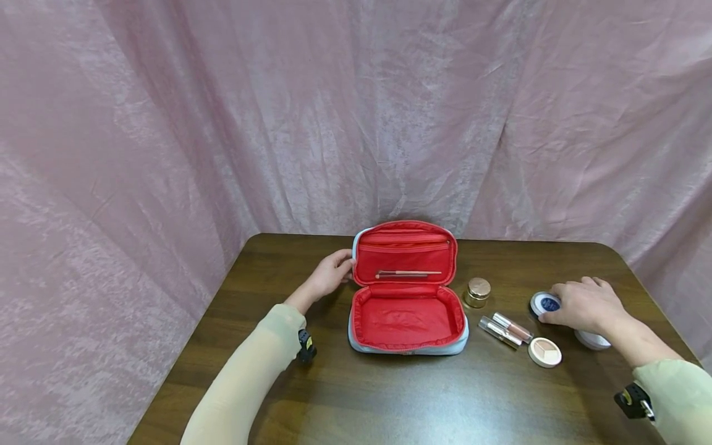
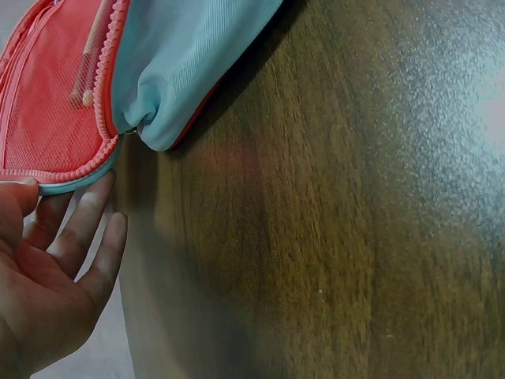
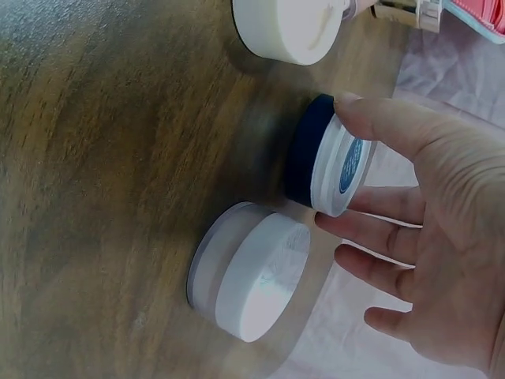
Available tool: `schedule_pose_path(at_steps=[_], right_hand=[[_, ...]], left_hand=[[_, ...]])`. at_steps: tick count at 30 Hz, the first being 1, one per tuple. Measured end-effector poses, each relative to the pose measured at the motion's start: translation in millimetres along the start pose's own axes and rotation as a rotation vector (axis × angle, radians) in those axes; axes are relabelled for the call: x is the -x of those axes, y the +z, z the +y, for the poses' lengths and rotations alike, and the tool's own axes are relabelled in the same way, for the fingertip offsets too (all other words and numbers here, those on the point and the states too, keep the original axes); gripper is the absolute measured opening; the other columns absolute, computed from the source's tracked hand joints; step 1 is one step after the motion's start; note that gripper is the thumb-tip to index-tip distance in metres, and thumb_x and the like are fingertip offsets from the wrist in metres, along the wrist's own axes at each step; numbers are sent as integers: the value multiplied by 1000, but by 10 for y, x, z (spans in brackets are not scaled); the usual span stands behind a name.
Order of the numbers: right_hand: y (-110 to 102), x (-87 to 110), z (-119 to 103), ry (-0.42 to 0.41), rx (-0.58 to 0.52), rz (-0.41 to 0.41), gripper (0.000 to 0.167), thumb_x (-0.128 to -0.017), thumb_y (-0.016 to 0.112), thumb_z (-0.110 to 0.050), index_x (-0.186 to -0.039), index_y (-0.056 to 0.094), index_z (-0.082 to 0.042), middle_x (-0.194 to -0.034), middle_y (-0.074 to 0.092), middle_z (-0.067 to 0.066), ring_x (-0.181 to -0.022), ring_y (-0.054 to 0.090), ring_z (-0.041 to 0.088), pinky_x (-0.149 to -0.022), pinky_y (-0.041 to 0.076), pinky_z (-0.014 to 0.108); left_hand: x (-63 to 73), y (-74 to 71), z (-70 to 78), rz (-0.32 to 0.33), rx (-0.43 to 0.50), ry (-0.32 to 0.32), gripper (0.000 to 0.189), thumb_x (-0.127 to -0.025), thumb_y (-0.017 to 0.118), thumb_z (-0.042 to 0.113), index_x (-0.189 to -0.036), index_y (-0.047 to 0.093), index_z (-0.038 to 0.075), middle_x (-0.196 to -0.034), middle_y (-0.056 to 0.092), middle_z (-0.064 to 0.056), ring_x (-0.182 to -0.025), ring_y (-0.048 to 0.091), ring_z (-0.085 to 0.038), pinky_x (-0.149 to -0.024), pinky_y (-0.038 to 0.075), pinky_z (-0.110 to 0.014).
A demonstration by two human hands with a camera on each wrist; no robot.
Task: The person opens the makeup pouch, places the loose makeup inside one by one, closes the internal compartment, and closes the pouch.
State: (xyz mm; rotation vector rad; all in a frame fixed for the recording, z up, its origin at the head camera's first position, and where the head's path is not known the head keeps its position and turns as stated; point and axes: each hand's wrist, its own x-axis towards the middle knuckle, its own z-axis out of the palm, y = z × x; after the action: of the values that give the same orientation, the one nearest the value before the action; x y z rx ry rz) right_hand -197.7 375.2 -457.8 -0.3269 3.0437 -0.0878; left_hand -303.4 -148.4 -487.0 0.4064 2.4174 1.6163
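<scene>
One open bag (image 1: 408,318) stands on the tabletop (image 1: 434,395); the left hand (image 1: 328,273) pinches its lid edge (image 2: 72,186). The right hand (image 1: 588,304) has its grip around the navy-and-white jar (image 3: 325,162), holding it at opposite sides, near the white jar (image 3: 251,275).

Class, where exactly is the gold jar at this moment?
In the head view, the gold jar stands on the table, just right of the open red-lined bag and behind the tubes.
</scene>
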Motion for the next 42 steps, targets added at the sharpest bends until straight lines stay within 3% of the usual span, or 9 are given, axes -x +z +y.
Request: schedule_pose_path(at_steps=[6,17,31,42], right_hand=[[26,10,-4,2,-20,15,75,-74,84,-55,-121,67,1,-102,69,22,-95,58,46,-88,38,72],[52,48,-40,14,-48,97,68,-78,81,-51,-125,66,-5,-105,69,23,-100,55,47,-87,37,72],[-306,29,-256,-23,-76,320,63,-78,81,-47,-125,67,-9,-103,69,18,-103,54,48,-86,36,67],[-598,-111,-669,-92,-90,396,62,-77,82,-47,-127,68,-13,-110,70,17,-110,52,44,-93,34,65]], left_hand=[[-2,4,-10,7,4,3,29,-109,52,16,-134,57,3,-104,68,-13,-94,69,-29,-92,55,-54],[-14,0,-11,5,-2,1,30,-109,52,17,-135,58,4,-106,68,-14,-95,69,-30,-92,55,-54],[-5,13,14,8,14,6,29,-109,51,16,-135,58,3,-108,68,-16,-96,69,-31,-94,54,-55],[-8,6,-9,10,24,4,29,-109,52,16,-134,58,3,-107,68,-17,-97,68,-35,-94,53,-56]])
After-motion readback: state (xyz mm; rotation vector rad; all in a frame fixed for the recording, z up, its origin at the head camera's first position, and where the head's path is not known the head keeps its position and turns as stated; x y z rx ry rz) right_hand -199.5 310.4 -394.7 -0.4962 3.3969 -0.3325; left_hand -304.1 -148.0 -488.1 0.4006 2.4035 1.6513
